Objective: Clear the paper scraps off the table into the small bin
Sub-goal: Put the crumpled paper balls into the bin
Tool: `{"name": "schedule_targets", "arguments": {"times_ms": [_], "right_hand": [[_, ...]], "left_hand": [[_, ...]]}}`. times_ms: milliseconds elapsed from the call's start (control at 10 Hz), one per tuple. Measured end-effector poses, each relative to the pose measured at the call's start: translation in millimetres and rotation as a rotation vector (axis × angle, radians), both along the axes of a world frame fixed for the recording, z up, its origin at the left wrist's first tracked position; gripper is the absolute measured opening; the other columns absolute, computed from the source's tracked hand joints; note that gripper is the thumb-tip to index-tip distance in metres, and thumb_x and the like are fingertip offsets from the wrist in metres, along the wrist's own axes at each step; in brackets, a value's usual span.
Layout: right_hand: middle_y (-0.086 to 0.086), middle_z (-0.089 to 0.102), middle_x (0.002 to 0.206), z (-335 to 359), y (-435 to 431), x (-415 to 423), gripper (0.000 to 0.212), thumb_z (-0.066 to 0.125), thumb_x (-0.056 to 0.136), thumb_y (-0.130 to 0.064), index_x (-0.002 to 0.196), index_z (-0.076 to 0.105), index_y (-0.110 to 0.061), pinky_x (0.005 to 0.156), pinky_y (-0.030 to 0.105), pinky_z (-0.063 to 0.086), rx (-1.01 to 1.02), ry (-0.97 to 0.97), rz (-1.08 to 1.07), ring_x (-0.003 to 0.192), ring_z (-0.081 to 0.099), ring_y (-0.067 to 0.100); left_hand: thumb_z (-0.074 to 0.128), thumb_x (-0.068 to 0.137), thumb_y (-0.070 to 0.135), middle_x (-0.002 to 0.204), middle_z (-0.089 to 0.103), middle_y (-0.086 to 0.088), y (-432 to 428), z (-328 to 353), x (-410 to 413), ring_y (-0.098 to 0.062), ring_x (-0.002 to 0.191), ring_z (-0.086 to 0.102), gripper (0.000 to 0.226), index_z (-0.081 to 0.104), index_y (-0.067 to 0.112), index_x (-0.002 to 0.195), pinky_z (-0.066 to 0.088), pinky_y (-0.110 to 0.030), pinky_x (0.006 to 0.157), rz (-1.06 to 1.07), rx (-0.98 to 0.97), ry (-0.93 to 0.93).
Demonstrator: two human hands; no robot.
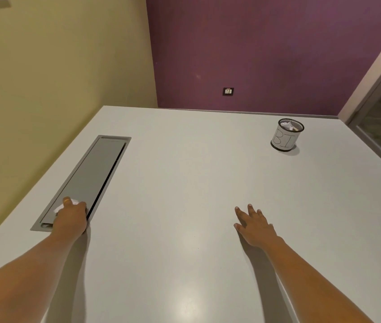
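Right hand (254,226) flat on table (184,173), fingers spread, holding nothing. Left hand (71,215) curled over a white paper scrap (74,202) at the near end of the grey cable hatch (93,173); it looks gripped, underside hidden. Best: pinch the whole scrap, lift clear of the hatch slot, carry across to small bin (285,138), far right, well apart, crumpled paper already inside.

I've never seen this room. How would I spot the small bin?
Start at the big white table against the purple wall. Near its far right corner stands the small bin. It is a round black mesh cup wrapped in white paper lettered "BI", with crumpled paper inside, the only container standing on the table.
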State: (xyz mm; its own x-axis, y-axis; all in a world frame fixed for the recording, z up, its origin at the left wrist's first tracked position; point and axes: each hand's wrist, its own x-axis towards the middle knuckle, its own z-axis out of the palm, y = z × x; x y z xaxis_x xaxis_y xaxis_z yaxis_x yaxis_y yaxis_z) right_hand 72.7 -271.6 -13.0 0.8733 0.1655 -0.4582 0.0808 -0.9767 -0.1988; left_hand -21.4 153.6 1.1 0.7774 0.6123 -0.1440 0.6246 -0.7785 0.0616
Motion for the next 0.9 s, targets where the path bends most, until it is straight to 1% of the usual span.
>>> {"name": "schedule_targets", "arguments": {"times_ms": [100,200,300,400,500,600,700,800,900], "right_hand": [[0.001,-0.007,0.160,-1.2,-1.7,-2.6,0.053,0.029,0.100,-0.043,0.147,0.006,-0.037,0.115,0.054,0.014,0.003,-0.009,0.000,0.147,-0.004,0.027],[0.002,-0.007,0.160,0.2,-4.0,-5.1,0.053,0.029,0.100,-0.043,0.147,0.006,-0.036,0.115,0.054,0.014,0.002,-0.007,0.014,0.147,-0.004,0.027],[0.002,-0.007,0.160,2.2,-5.3,-7.3,0.053,0.030,0.100,-0.042,0.147,0.008,-0.036,0.115,0.053,0.014,0.010,-0.005,0.025,0.147,-0.003,0.027],[0.002,-0.003,0.160,5.3,-6.0,-7.8,0.054,0.033,0.099,-0.041,0.147,0.012,-0.035,0.115,0.052,0.017,0.022,-0.014,0.029,0.147,0.000,0.027],[0.006,0.018,0.156,14.5,-6.0,-7.2,0.050,0.042,0.096,-0.038,0.143,0.028,-0.029,0.110,0.047,0.030,0.042,-0.053,0.030,0.142,0.020,0.029],[0.003,0.038,0.144,25.7,-4.4,-2.3,0.047,0.048,0.092,-0.034,0.137,0.039,-0.025,0.099,0.038,0.040,0.129,-0.189,0.004,0.126,0.045,0.026],[0.001,0.036,0.146,35.2,-2.1,7.3,0.058,0.052,0.092,-0.037,0.143,0.028,-0.024,0.100,0.034,0.039,0.317,-0.227,0.004,0.127,0.046,0.021],[0.002,0.036,0.146,45.3,1.5,18.0,0.072,0.061,0.087,-0.039,0.146,0.021,-0.026,0.101,0.036,0.040,0.493,-0.180,0.021,0.125,0.047,0.022],[0.002,0.046,0.139,51.7,2.8,27.3,0.069,0.064,0.085,-0.032,0.144,0.028,-0.024,0.099,0.035,0.045,0.625,-0.249,-0.036,0.119,0.053,0.022]], "left_hand": [[0.039,0.090,-0.004,0.129,0.037,-0.034,-4.6,-3.2,0.1,-0.041,0.098,0.056,0.025,0.052,-0.003,0.111,0.046,-0.044,0.078,-0.035,-0.009,-0.033],[0.033,0.093,0.005,0.096,0.052,-0.026,-9.8,-1.7,7.3,-0.035,0.073,0.051,0.026,0.042,-0.007,0.115,0.036,-0.040,0.063,-0.010,-0.159,-0.170],[0.036,0.093,0.010,0.091,0.056,-0.026,-32.6,6.6,19.7,-0.036,0.079,0.053,0.013,0.045,0.003,0.101,0.034,-0.038,0.065,-0.125,-0.224,-0.206],[0.038,0.095,0.008,0.126,0.050,-0.027,-62.2,14.3,32.2,-0.037,0.104,0.053,0.013,0.051,0.009,0.097,0.033,-0.031,0.078,-0.278,-0.254,-0.175],[0.045,0.093,0.009,0.124,0.052,-0.016,-106.5,19.6,56.5,-0.024,0.092,0.051,0.017,0.060,0.007,0.101,0.035,-0.026,0.077,-0.381,-0.305,-0.204],[0.054,0.088,0.005,0.110,0.051,-0.006,-159.1,29.3,71.9,-0.024,0.090,0.060,0.012,0.061,0.014,0.085,0.030,-0.013,0.067,-0.538,-0.379,-0.246],[0.055,0.087,0.007,0.107,0.048,-0.002,-206.2,29.1,91.3,-0.021,0.086,0.063,0.013,0.068,0.006,0.088,0.030,-0.010,0.062,-0.678,-0.439,-0.281],[0.055,0.086,0.008,0.108,0.052,-0.004,-249.2,38.1,108.8,-0.020,0.082,0.060,0.014,0.070,0.009,0.087,0.039,-0.020,0.075,-0.712,-0.511,-0.309],[0.058,0.081,0.003,0.105,0.056,-0.008,-284.7,52.4,125.1,-0.018,0.081,0.059,0.015,0.071,0.009,0.086,0.049,-0.026,0.079,-0.674,-0.630,-0.381]]}}
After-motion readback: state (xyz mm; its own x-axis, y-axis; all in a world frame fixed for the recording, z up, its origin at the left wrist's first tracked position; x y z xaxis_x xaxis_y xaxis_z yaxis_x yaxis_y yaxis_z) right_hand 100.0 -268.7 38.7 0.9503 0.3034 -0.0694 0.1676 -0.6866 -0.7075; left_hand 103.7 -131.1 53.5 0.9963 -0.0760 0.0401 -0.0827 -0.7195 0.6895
